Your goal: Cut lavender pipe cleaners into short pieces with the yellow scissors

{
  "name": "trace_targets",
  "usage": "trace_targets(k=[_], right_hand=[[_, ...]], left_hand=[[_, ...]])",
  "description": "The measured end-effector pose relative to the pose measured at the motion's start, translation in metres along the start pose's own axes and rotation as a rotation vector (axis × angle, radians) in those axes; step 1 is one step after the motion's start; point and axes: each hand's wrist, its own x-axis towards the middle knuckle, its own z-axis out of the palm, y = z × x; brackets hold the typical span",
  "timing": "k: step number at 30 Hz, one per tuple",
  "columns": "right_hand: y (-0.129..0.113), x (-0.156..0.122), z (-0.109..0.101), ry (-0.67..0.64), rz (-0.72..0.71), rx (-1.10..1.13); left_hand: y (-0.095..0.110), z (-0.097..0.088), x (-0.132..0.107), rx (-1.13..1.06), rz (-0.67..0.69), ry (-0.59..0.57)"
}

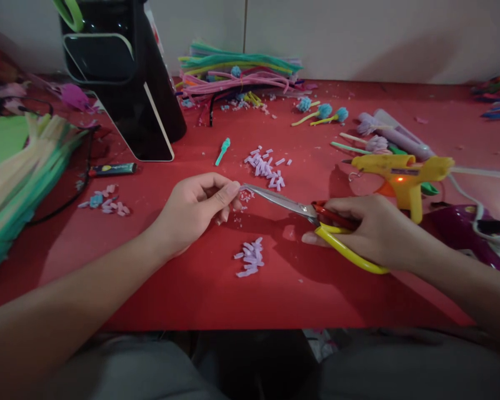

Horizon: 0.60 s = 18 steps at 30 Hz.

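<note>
Red matting point(191, 300) covers the worktop in front of a pale wall, and craft litter lies all over it. The scissors point(283, 201) lie low over the middle of the mat with their blades closed and pointing left. The right hand point(375, 230) is clenched around their yellow and red handles. At the blade tip the left hand point(191, 211) pinches thumb against forefinger, with the other fingers curled under. Whatever sits in that pinch is too small to make out.

Judging by what lies around, a good deal of cutting is done. A small heap of lilac pieces point(250, 258) sits just on the near side of the scissors, and a larger scatter of lilac bits point(266, 164) lies just beyond the blades. A few pink and blue scraps point(104, 201) rest well to the left of the scissors.

Plenty of stock looks uncut. A stack of coloured pipe cleaners point(237, 69) lies far beyond the scissors against the wall, and a pale green bundle point(20, 166) lies at the mat's left edge.

Right of the scissors, just beyond the handles, a yellow glue gun point(404, 172) stands with a lit orange lamp. Beyond it lie teal pom-pom stems point(325, 113), which appear finished. A black stand point(125, 83) rises beyond the scissors to the left.
</note>
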Motion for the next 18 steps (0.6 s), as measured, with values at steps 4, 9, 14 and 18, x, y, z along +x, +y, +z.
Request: trace_targets(k=[4,9,14,18], right_hand=[[0.001,0.0007,0.0007,-0.004,-0.005,0.01],[0.0036,0.0006,0.0022,0.005,-0.017,0.003],[0.0066,0.0006,0.0041,0.024,-0.014,-0.015],[0.0041,0.0003,0.0031,0.011,0.0,-0.008]], left_hand=[[0.0008,0.0001,0.0,-0.016,0.008,-0.005],[0.001,0.0,0.0003,-0.017,0.012,-0.01],[-0.0002,0.0,0.0,-0.021,0.01,-0.008],[-0.001,-0.0009,0.0001,-0.033,0.013,-0.012]])
